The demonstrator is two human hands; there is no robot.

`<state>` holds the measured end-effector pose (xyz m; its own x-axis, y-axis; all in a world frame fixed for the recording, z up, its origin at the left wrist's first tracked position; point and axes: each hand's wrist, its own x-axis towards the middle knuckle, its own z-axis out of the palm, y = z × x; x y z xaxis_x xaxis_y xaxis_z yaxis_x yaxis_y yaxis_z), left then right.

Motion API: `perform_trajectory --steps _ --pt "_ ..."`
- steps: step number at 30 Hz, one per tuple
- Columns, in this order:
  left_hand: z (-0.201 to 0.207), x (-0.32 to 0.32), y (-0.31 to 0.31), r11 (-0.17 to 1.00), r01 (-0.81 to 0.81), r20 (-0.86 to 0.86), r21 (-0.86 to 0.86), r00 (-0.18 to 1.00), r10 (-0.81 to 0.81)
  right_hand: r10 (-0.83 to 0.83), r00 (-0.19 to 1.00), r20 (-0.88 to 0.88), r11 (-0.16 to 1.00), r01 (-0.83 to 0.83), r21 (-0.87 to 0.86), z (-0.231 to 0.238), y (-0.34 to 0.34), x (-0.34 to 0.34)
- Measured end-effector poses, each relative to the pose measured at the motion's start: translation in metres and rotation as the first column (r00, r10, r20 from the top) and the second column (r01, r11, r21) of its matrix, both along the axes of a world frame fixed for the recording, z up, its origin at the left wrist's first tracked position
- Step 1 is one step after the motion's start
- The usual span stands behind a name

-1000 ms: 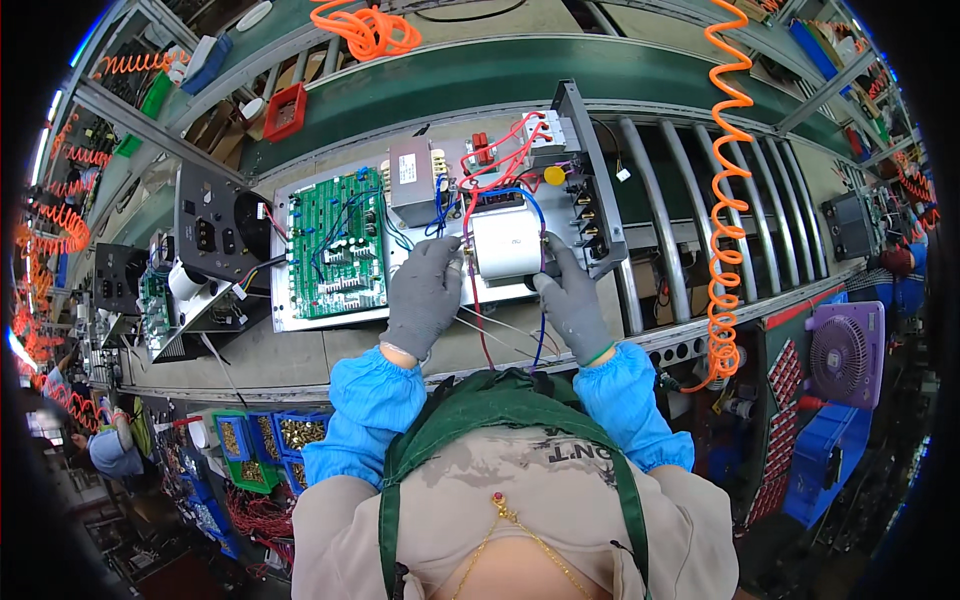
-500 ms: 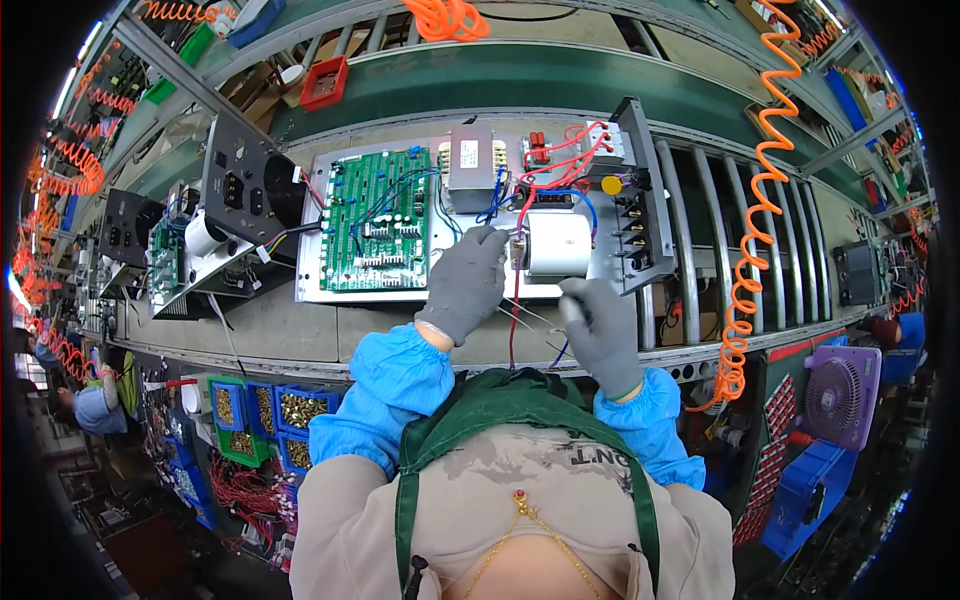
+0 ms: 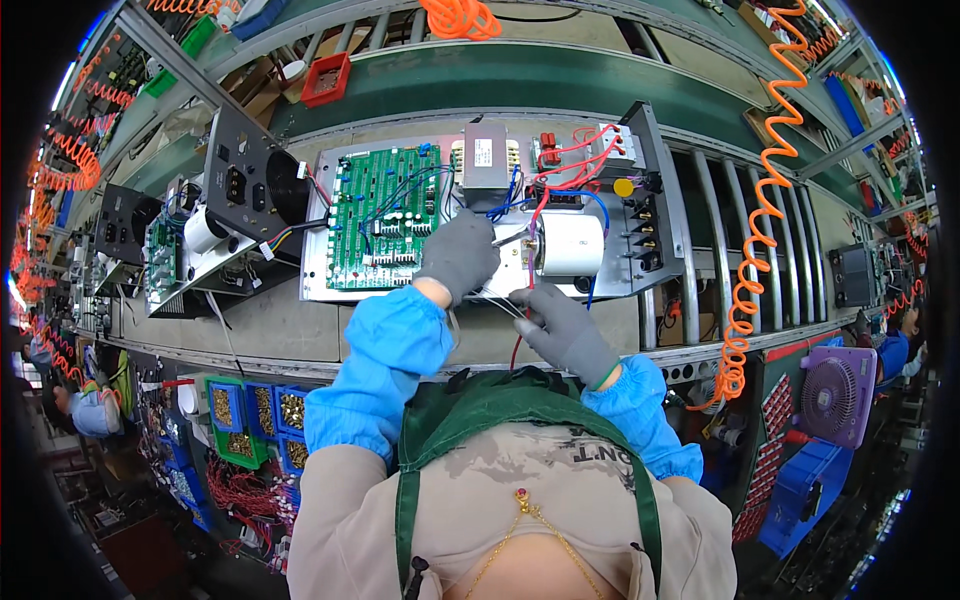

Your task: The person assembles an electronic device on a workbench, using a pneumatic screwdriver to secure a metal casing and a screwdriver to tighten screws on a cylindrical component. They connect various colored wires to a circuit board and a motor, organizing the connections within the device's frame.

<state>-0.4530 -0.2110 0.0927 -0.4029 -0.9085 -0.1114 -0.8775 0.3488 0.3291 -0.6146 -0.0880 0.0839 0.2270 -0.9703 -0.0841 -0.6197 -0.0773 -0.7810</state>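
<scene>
An open electronics chassis (image 3: 318, 262) lies before me, with a green circuit board (image 3: 385, 215), a grey transformer (image 3: 484, 165) and a white cylinder (image 3: 570, 244). My left hand (image 3: 458, 260), in a grey glove, is closed over the base plate between the board and the cylinder; its fingertips are partly hidden. My right hand (image 3: 568, 328), gloved alike, pinches at the chassis's near edge, below the cylinder. Thin pale strands (image 3: 499, 301) stretch between both hands. A red wire (image 3: 531, 262) hangs down past the right fingertips.
Further chassis with black panels (image 3: 245, 175) stand at left. Metal rollers (image 3: 717, 240) lie to the right, under a coiled orange hose (image 3: 768, 215). Blue bins (image 3: 292, 410) of small metal parts sit at lower left, and a purple fan (image 3: 836, 397) at lower right.
My right hand has moved left, from the cylinder's near end to the pale strands, and its fingers have closed. The left hand has drawn slightly back, its fingers curling. The view has shifted slightly.
</scene>
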Motion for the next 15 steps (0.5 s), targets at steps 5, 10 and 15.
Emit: perform_trajectory --steps 5,10,15 --pt "-0.002 0.004 0.006 0.999 0.001 -0.016 0.037 1.0 -0.001 -0.016 0.995 -0.101 0.989 0.001 -0.149 0.01 0.007 0.001" --pt "0.008 0.028 0.021 0.993 -0.09 -0.447 0.075 0.887 0.114 -0.077 0.994 -0.071 0.969 0.059 -0.238 0.041 0.012 -0.021" --pt "0.056 0.041 0.035 0.877 0.272 -0.639 0.397 0.767 0.051 -0.411 0.69 0.596 0.905 0.229 0.358 0.077 0.006 -0.02"
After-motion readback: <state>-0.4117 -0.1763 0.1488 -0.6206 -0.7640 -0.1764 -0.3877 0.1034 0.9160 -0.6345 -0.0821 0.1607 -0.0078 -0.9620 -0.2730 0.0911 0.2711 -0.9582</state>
